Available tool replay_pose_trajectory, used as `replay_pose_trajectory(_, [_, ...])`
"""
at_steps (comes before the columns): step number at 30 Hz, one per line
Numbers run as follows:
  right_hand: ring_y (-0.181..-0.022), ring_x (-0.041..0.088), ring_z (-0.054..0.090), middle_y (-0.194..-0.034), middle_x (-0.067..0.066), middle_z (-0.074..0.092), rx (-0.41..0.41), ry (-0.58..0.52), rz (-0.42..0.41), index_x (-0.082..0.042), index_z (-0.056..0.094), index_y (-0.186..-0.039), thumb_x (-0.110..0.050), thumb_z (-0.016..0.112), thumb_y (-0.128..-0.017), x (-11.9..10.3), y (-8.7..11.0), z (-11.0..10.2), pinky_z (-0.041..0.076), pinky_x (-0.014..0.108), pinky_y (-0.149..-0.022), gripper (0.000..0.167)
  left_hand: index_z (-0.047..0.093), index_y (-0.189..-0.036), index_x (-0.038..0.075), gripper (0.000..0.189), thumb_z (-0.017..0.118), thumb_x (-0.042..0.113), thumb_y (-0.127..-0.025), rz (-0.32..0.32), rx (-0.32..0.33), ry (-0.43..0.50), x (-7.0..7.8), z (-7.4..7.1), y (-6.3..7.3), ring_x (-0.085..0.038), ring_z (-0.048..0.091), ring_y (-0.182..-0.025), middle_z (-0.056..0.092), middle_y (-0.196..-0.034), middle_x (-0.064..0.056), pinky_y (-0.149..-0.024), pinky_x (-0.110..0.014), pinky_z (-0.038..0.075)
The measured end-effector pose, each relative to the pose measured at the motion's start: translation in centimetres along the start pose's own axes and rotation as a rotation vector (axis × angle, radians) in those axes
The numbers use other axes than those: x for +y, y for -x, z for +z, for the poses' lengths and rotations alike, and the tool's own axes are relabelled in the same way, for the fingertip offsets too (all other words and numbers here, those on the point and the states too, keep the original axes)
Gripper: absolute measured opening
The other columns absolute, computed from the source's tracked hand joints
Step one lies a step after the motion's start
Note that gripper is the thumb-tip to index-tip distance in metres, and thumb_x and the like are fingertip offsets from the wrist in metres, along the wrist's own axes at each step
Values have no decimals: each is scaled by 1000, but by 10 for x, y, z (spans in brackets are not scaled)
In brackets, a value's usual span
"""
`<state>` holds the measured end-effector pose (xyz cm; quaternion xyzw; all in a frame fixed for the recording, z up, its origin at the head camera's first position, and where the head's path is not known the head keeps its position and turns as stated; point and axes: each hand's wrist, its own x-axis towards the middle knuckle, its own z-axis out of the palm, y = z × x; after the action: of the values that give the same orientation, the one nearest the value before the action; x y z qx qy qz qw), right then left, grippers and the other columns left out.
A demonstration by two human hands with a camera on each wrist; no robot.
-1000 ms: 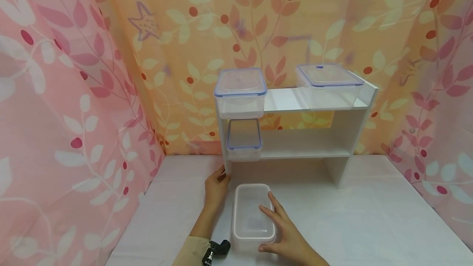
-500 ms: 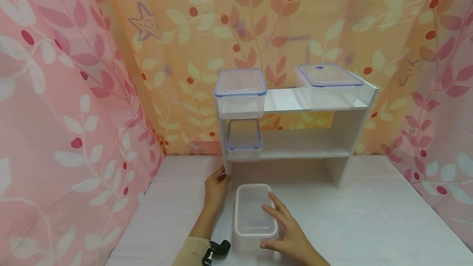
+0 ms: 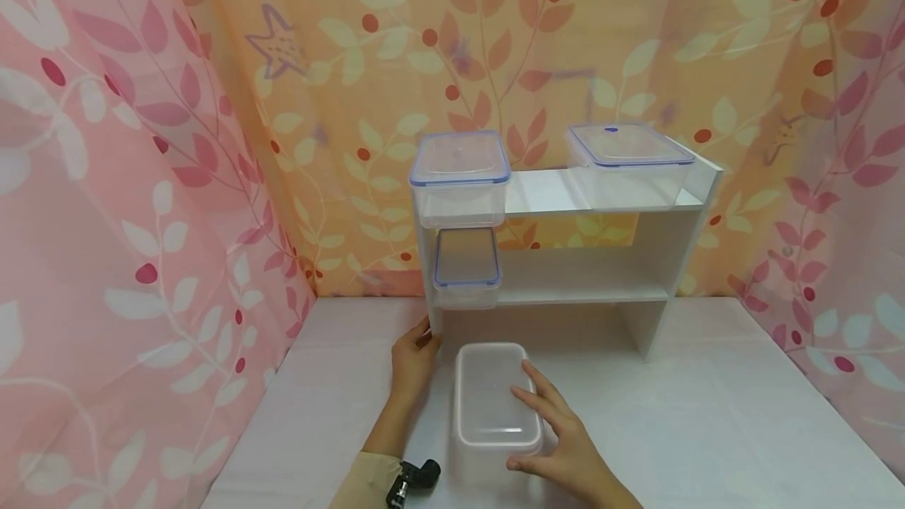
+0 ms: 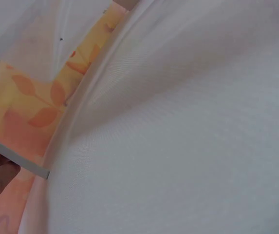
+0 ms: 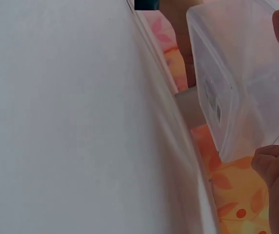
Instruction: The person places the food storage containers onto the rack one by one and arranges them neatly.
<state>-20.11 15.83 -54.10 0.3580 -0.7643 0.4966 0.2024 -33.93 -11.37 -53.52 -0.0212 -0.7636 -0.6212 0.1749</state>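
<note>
At the lower left of a white two-tier shelf unit (image 3: 580, 277), my left hand (image 3: 413, 360) grips the bottom of its left side panel. In the left wrist view, the thumb and fingers (image 4: 2, 178) lie on both sides of the panel's edge. My right hand (image 3: 566, 438) holds a clear plastic food container (image 3: 495, 395) with a whitish lid from its right side, fingers spread along the lid's edge and thumb at the near side. The right wrist view shows the container (image 5: 246, 78) raised off the white cloth, its underside visible with a small dark mark.
A blue-rimmed food container (image 3: 463, 179) stands on the shelf's top left, another large container (image 3: 629, 163) at top right. A smaller blue-rimmed container (image 3: 467, 265) sits on the middle board. A white cloth (image 3: 742, 430) covers the table; floral curtains (image 3: 339, 179) surround it.
My right hand has moved the whitish-lidded container a little to the right and upward in the head view. My left hand keeps its place on the side panel.
</note>
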Motion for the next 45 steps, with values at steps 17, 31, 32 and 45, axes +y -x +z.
replay_pose_trajectory(17, [-149, 34, 37, -155, 40, 30, 8, -52, -178, 8, 55, -139, -13, 98, -59, -45, -27, -25, 31, 22, -118, 93, 69, -134, 10, 42, 74, 8, -93, -17, 3, 27, -4, 0, -2, -29, 71, -114, 70, -132, -9, -89, -40, 59])
replay_pose_trajectory(31, [-153, 36, 30, -156, 39, 30, -4, -58, -260, 10, 55, -139, -23, 97, -64, -52, -40, -41, 27, 23, -121, 92, 69, -134, 13, 41, 73, 8, -93, -28, -13, 25, 3, -1, 1, -27, 70, -115, 70, -132, -9, -92, -41, 58])
replay_pose_trajectory(32, [-152, 36, 30, -156, 39, 31, -3, -53, -266, 10, 55, -139, -26, 97, -65, -51, -40, -42, 27, 23, -121, 92, 69, -134, 13, 41, 73, 9, -93, -27, -12, 22, 4, -1, 1, -27, 70, -116, 70, -132, -9, -93, -41, 58])
replay_pose_trajectory(45, [-152, 35, 32, -154, 41, 31, -41, -93, -305, 13, 54, -138, -23, 97, -67, -60, -61, -72, 30, 25, -120, 91, 70, -132, 14, 40, 73, 10, -93, -23, -10, 40, 0, -1, 0, -27, 71, -114, 71, -130, -9, -91, -44, 59])
